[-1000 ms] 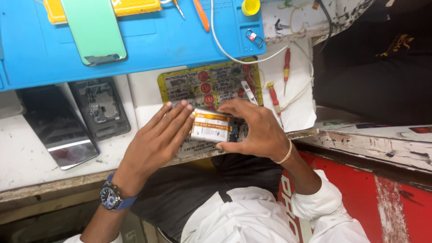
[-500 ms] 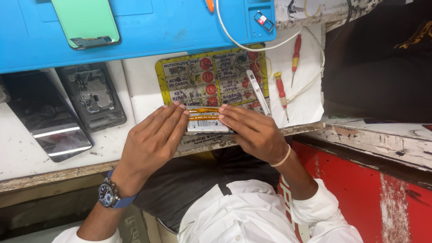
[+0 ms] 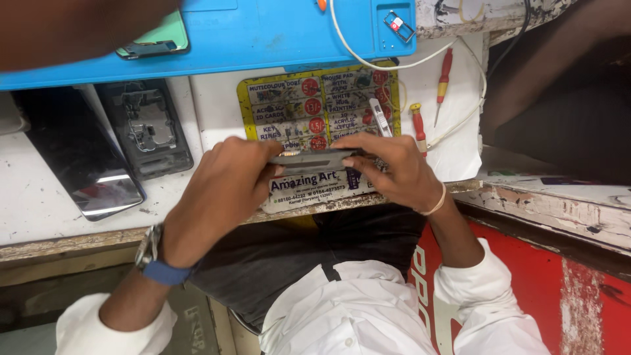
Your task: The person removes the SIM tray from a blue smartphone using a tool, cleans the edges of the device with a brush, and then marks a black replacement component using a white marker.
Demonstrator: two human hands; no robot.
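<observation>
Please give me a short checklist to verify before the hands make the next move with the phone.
1. Left hand grips the phone: ok.
2. Right hand grips its other end: ok.
3. Phone held edge-on above the printed card, at the table front edge: ok.
4. Phone's open side and parts inside: cannot tell, only the edge shows.
5. Red screwdrivers within reach, right of the card: ok.
6. White cable away from both hands: ok.
</observation>
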